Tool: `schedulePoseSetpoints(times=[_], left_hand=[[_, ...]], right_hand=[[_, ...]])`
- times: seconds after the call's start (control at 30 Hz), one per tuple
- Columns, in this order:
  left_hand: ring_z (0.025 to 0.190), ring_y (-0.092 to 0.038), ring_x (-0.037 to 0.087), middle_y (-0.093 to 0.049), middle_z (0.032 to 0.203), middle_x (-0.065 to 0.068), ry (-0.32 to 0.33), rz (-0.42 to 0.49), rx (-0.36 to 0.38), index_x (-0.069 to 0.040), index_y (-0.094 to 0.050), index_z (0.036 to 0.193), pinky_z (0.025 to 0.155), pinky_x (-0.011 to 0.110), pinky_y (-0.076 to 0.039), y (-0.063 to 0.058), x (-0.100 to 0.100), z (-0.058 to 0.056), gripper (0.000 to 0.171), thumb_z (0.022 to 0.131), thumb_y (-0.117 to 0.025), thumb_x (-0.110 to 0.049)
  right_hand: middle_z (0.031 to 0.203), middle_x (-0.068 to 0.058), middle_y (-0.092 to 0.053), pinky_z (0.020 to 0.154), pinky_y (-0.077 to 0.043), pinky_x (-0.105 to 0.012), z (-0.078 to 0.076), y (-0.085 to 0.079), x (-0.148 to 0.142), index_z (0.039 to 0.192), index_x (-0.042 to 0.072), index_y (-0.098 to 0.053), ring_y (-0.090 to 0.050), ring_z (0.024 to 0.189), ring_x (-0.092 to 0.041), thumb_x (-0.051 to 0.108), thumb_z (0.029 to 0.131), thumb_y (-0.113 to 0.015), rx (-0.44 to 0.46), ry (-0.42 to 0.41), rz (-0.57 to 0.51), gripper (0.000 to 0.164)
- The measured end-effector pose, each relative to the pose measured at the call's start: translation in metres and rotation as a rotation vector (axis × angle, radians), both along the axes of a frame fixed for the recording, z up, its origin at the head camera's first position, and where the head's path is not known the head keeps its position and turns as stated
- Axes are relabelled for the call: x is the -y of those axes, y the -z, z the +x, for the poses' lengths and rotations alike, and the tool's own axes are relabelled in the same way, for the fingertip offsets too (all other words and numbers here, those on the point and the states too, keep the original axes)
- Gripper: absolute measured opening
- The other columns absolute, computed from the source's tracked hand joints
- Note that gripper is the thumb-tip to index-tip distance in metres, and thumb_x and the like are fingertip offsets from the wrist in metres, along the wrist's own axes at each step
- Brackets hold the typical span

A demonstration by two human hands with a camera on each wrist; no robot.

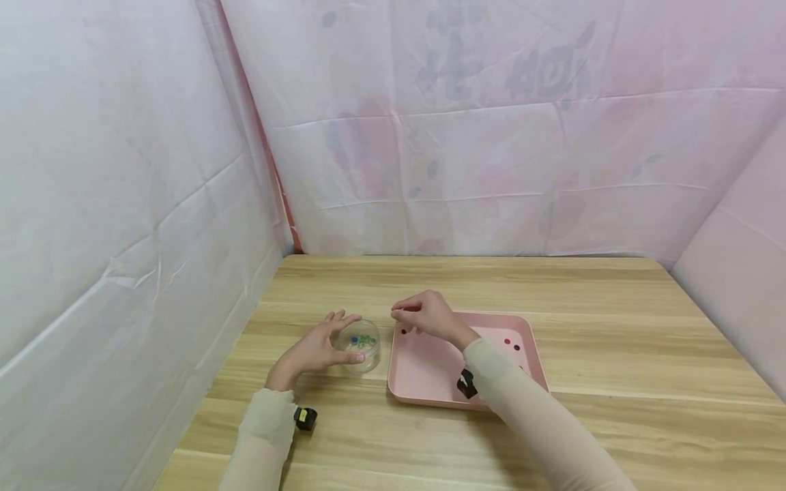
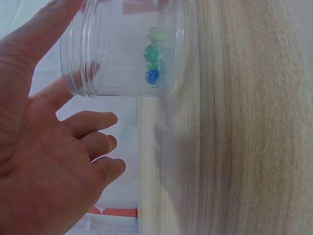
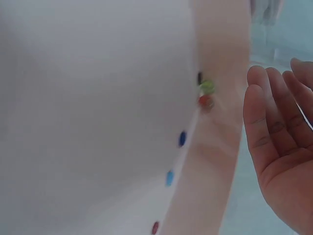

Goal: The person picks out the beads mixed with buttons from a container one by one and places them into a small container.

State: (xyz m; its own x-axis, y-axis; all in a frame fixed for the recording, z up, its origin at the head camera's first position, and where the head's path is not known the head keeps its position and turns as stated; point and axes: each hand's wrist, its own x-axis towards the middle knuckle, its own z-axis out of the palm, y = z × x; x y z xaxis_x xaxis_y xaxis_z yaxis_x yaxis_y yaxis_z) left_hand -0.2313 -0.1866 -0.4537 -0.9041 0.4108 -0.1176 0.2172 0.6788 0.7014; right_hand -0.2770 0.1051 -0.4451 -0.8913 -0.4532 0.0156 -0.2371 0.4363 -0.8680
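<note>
My left hand (image 1: 316, 348) holds a clear plastic jar (image 1: 368, 361) by the rim, between thumb and index finger. The other fingers reach past it, loosely bent. Inside the jar lie several green glass marbles (image 2: 152, 53) and a blue marble (image 2: 152, 77). My right hand (image 1: 432, 317) is above the left edge of a pink tray (image 1: 424, 395), thumb and index fingertips close together. Whether they pinch something small is unclear. In the right wrist view, a green marble (image 3: 207, 87) and a red marble (image 3: 206, 101) lie against the tray wall.
Small flat coloured dots lie in the tray, among them a red dot (image 1: 507, 341), a dark dot (image 1: 517, 348) and a light blue dot (image 3: 169, 177). Jar and tray stand side by side on a wooden table (image 1: 614, 327). White sheets (image 1: 491, 157) hang behind and beside it.
</note>
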Motion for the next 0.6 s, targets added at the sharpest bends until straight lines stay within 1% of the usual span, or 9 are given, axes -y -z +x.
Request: schedulePoseSetpoints(times=[0.07, 0.13, 0.27, 0.4, 0.5, 0.6], left_hand=[[0.163, -0.006, 0.047, -0.019, 0.174, 0.025, 0.0, -0.002, -0.003, -0.021, -0.046, 0.161, 0.124, 0.075, -0.017, 0.0, 0.0, 0.0, 0.091, 0.084, -0.087, -0.05], [0.163, -0.006, 0.047, -0.019, 0.174, 0.025, 0.0, -0.005, -0.008, -0.021, -0.047, 0.161, 0.124, 0.075, -0.017, 0.0, 0.0, 0.0, 0.091, 0.084, -0.087, -0.05], [0.163, -0.007, 0.048, -0.02, 0.174, 0.026, 0.001, -0.007, -0.014, -0.021, -0.047, 0.16, 0.124, 0.075, -0.017, 0.0, 0.0, 0.0, 0.091, 0.084, -0.087, -0.05], [0.163, -0.006, 0.048, -0.019, 0.174, 0.026, 0.004, 0.0, -0.011, -0.021, -0.047, 0.161, 0.124, 0.075, -0.016, -0.001, 0.0, 0.001, 0.091, 0.084, -0.088, -0.049], [0.163, -0.005, 0.048, -0.018, 0.174, 0.026, 0.006, -0.002, -0.009, -0.02, -0.046, 0.161, 0.124, 0.075, -0.015, 0.0, 0.0, 0.001, 0.091, 0.085, -0.087, -0.049], [0.163, -0.005, 0.048, -0.018, 0.174, 0.026, 0.006, -0.006, -0.009, -0.02, -0.046, 0.161, 0.124, 0.075, -0.014, 0.0, 0.0, 0.001, 0.091, 0.085, -0.087, -0.048]], right_hand=[[0.095, -0.016, -0.081, 0.07, -0.064, -0.048, -0.001, 0.004, -0.005, 0.129, 0.004, -0.076, -0.076, 0.083, -0.037, 0.028, 0.104, -0.069, 0.004, 0.01, 0.004, 0.035], [0.096, -0.016, -0.081, 0.069, -0.063, -0.046, -0.002, 0.006, -0.009, 0.13, 0.004, -0.075, -0.076, 0.081, -0.036, 0.027, 0.103, -0.069, 0.011, 0.022, 0.01, 0.035], [0.098, -0.015, -0.082, 0.065, -0.061, -0.038, -0.003, 0.01, -0.014, 0.128, 0.008, -0.077, -0.075, 0.077, -0.032, 0.027, 0.102, -0.071, 0.022, 0.046, 0.024, 0.032], [0.094, -0.012, -0.082, 0.06, -0.055, -0.029, -0.005, 0.015, -0.017, 0.123, 0.015, -0.08, -0.073, 0.073, -0.026, 0.026, 0.101, -0.072, 0.035, 0.064, 0.035, 0.026], [0.088, -0.01, -0.081, 0.058, -0.051, -0.026, -0.007, 0.019, -0.02, 0.121, 0.018, -0.082, -0.069, 0.068, -0.022, 0.026, 0.1, -0.074, 0.041, 0.075, 0.036, 0.023], [0.085, -0.009, -0.081, 0.057, -0.049, -0.026, -0.007, 0.021, -0.022, 0.122, 0.018, -0.081, -0.066, 0.066, -0.018, 0.026, 0.1, -0.075, 0.044, 0.078, 0.036, 0.024]])
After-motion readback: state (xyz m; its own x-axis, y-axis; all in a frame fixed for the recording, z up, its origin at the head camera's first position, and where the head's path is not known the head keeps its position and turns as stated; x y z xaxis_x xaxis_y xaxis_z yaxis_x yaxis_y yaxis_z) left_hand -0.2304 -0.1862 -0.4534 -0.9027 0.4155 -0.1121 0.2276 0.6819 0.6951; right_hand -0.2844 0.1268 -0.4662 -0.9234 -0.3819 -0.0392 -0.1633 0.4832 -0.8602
